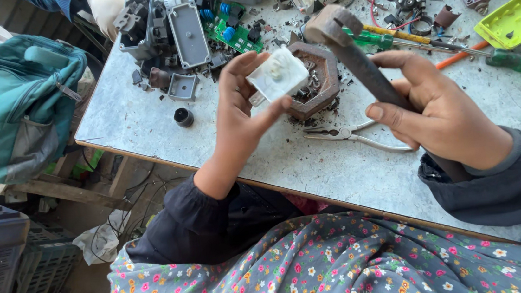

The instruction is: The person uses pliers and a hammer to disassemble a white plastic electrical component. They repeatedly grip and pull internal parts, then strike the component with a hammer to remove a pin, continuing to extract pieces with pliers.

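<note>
White square plastic part (278, 75) sits pinched in left hand (238, 113) fingertips; right hand (442, 116) grips rusty iron hammer (353, 54) just beside.

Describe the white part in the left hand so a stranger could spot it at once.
On the grey table, look above the brown octagonal block. The left hand pinches a small white square part there, the only white piece held off the table.

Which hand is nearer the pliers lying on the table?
Right. The right hand, gripping the hammer, hovers just above the pliers; the left hand, holding a white plastic part, is farther left.
</note>
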